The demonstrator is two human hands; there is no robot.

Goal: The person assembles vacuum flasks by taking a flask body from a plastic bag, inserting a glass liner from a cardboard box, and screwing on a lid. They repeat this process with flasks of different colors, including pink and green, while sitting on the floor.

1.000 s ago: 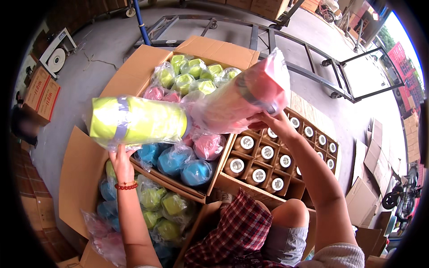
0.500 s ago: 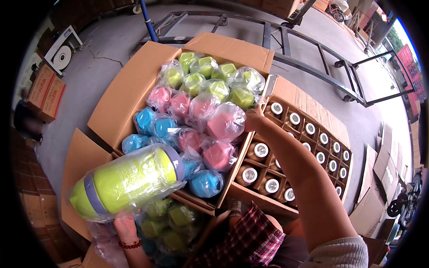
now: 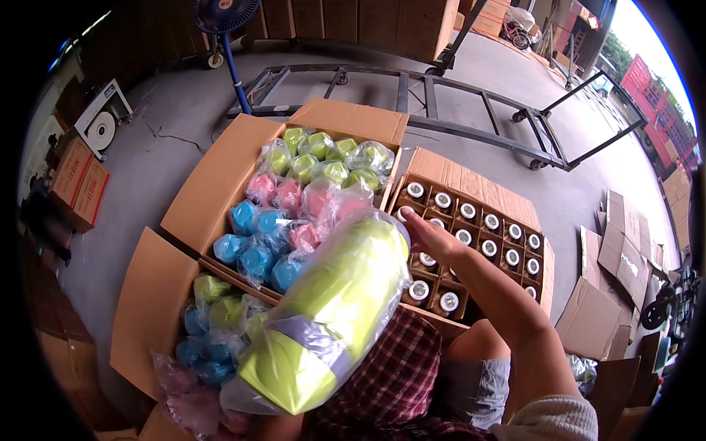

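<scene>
A large lime-green flask [image 3: 349, 268] with purple-grey bands, in a clear plastic bag, is tilted across the front, its far end up to the right. My left hand is hidden beneath its near end, where only a bit of forearm [image 3: 279, 426] shows; the flask rests on that side. My right hand [image 3: 432, 237] is at the flask's far end, thumb stretched out and the other fingers mostly hidden. Behind the flask stands an open carton [image 3: 220, 173] packed with bagged green, pink and blue flasks. To its right, a divided carton [image 3: 478, 176] holds several bottles with white round mouths.
A nearer open carton [image 3: 143, 309] at the left holds more bagged flasks. Beyond lie a wheeled metal frame [image 3: 434, 110] and a blue fan [image 3: 224, 15]. Flattened cardboard [image 3: 610, 257] lies at the right, and sealed boxes [image 3: 77, 184] stand at the left.
The green flask has swung right and nearer to me, its far end now pointing up to the right. My right hand has left the carton's edge and come to that end.
</scene>
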